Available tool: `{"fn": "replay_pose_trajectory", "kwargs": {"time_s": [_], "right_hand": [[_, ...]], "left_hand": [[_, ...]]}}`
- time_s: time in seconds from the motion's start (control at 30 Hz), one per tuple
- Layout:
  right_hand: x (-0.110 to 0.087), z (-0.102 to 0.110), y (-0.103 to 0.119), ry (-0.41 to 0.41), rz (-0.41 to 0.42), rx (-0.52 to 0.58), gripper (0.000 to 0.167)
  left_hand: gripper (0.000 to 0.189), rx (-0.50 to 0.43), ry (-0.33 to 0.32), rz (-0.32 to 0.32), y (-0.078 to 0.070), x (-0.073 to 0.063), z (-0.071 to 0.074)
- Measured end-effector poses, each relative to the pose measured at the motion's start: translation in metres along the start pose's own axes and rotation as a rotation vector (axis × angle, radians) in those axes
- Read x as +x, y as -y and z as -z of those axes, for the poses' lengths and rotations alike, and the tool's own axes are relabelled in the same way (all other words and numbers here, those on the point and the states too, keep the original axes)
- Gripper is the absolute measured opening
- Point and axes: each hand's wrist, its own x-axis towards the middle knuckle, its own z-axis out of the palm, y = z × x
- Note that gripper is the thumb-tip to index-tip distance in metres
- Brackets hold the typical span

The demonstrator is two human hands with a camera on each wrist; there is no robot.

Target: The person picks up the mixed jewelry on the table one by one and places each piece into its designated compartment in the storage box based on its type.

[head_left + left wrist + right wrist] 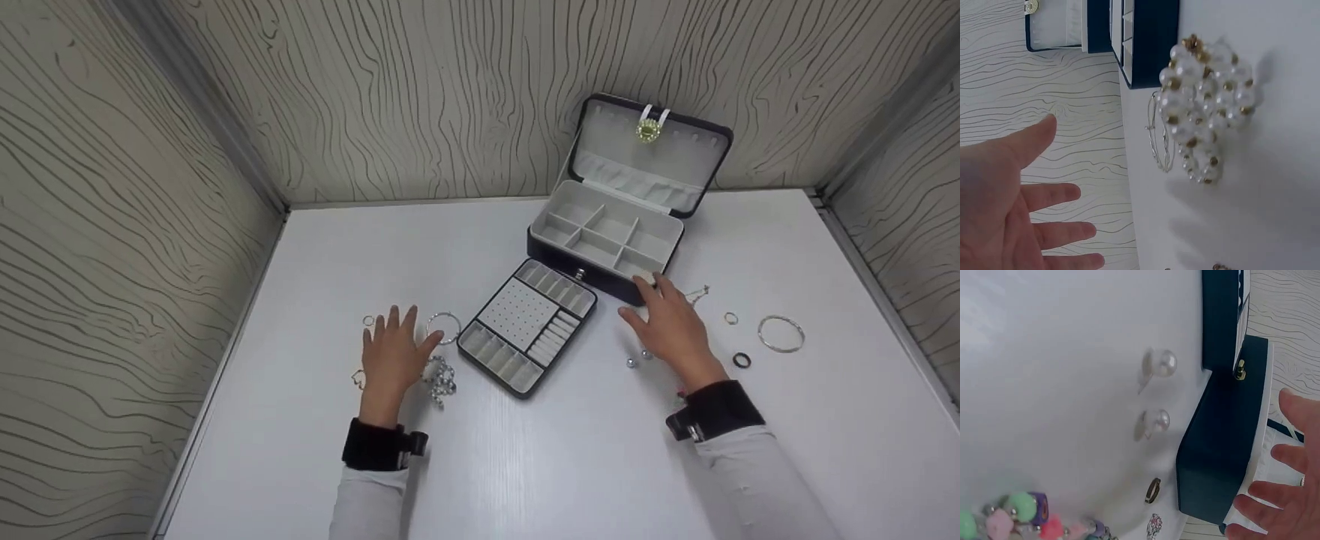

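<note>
My left hand [394, 356] hovers above the table with its fingers spread and nothing in it. Beneath its thumb side lie a string of pearl and gold beads [1185, 107] and a thin silver bangle [1165, 135]. At the front right corner of an open dark blue jewelry box [551, 253], my right hand [673, 334] is held with fingers extended, fingertips right at the rim. Divided compartments fill the box. A jewelry tray [521, 311] with slots and ring rolls lies against its front. Two pearl stud earrings [1163, 363] are below the right hand.
The upright lid [615, 142] carries a jewelled flower-shaped piece [648, 131]. On the right lie a gold bangle [780, 350], a black ring [736, 362] and a small gold ring. A colourful beaded bracelet [1022, 506] sits near the right wrist. Patterned walls [420, 97] bound the table.
</note>
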Motion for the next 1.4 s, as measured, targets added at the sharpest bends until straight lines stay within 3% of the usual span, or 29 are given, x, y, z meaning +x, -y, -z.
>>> {"fn": "replay_pose_trajectory", "kwargs": {"time_s": [0.23, 0.37, 0.47, 0.8, 1.1, 1.4], "right_hand": [[0.002, -0.014, 0.012, -0.129, 0.112, 0.045, 0.043], [0.004, -0.024, 0.018, -0.141, 0.202, 0.069, 0.035], [0.005, -0.03, 0.021, -0.073, 0.222, 0.056, 0.035], [0.01, -0.035, 0.023, 0.233, 0.18, 0.001, 0.047], [0.001, -0.03, 0.024, 0.29, 0.173, -0.003, 0.054], [-0.023, -0.023, 0.026, 0.391, 0.147, -0.004, 0.064]], "left_hand": [[0.068, -0.014, -0.012, -0.063, -0.019, -0.013, -0.012], [0.066, -0.015, -0.014, -0.113, -0.032, -0.021, -0.021], [0.065, -0.028, -0.006, -0.143, -0.042, -0.027, -0.027], [0.061, -0.003, -0.009, -0.243, -0.065, -0.049, -0.045], [0.06, -0.165, 0.118, -0.19, -0.074, -0.061, -0.056], [0.06, -0.149, 0.145, -0.171, -0.07, -0.052, -0.057]]}}
